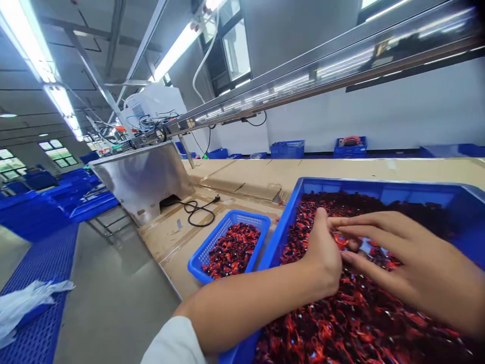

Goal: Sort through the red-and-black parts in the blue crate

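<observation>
My left hand is over a large blue bin, thumb pointing up. Most of its fingers are hidden behind the other hand, so I cannot see whether they hold anything. Reaching in from the right, my right hand has its fingers stretched out and its thumb apart from them; its fingertips meet the left palm. A small pale patch shows between the hands, too unclear to name. Below them the bin holds a heap of small red and black shiny pieces. A smaller blue basket of similar pieces stands to the left.
The cardboard-covered bench carries a black power cable with a plug. A metal box-like machine part stands at its left. A long metal rail crosses above. More blue crates line the wall behind.
</observation>
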### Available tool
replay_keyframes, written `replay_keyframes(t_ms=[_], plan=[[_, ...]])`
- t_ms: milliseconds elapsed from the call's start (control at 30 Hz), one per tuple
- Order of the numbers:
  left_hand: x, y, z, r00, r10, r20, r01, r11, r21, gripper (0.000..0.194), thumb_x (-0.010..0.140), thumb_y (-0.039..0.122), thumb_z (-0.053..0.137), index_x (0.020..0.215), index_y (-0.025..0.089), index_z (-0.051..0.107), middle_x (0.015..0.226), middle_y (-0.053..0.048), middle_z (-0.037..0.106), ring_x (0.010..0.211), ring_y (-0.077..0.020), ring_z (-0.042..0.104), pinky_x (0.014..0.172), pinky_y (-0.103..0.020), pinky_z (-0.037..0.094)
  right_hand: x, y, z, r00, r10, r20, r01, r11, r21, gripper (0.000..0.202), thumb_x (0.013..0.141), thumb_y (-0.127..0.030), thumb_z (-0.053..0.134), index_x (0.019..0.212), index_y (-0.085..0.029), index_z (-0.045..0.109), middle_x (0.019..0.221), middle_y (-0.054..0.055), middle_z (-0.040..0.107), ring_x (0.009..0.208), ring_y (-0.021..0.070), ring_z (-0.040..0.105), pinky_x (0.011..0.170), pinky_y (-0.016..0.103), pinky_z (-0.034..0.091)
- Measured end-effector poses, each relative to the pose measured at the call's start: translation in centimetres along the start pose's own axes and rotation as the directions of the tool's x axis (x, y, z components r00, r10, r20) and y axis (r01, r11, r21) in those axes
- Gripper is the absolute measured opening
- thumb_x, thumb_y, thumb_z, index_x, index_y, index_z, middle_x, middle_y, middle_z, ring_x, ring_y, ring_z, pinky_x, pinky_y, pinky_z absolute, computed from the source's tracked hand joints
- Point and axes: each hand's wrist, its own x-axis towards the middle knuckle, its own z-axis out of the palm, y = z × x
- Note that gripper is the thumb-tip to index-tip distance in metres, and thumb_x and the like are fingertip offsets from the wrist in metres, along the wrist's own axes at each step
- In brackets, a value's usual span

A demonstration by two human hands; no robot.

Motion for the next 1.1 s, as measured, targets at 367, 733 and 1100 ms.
replay_keyframes(t_ms=[367,733,1100], plan=[[-0.4,-0.3,-0.4,0.999,0.009,-0.031,-0.002,0.979,0.205,0.050,0.111,0.057,0.043,0.094,0.018,0.067,0.073,0.000,0.054,0.063,-0.0155,0.045,0.063,-0.026,0.038,-1.2,-1.6,0.7,0.994,0.108,-0.014,-0.106,0.987,0.118,0.014,0.105,-0.038,0.070,0.112,-0.034,0.081,0.115,0.004,0.086,0.103,0.0305,0.083,0.084,0.044,0.070],[-0.5,1.0,-0.9,0.989,-0.074,0.125,0.052,0.984,0.173,0.044,0.096,0.065,0.062,0.095,0.021,0.063,0.068,0.002,0.053,0.051,-0.0134,0.048,0.047,-0.022,0.028,-1.3,-1.6,-2.1,0.981,0.159,-0.113,-0.148,0.984,0.098,0.042,0.109,-0.038,0.072,0.150,-0.043,0.072,0.115,-0.002,0.090,0.090,0.0244,0.089,0.070,0.028,0.072],[-1.0,1.8,-0.3,0.993,0.028,0.116,-0.044,0.990,0.137,0.038,0.099,0.056,0.057,0.089,0.020,0.062,0.066,0.005,0.047,0.048,-0.0111,0.045,0.043,-0.020,0.028,-0.2,-2.1,-3.3,0.997,-0.024,-0.076,0.017,0.996,-0.091,0.017,0.109,-0.031,0.062,0.124,-0.034,0.067,0.107,-0.001,0.090,0.087,0.0243,0.089,0.072,0.031,0.073]])
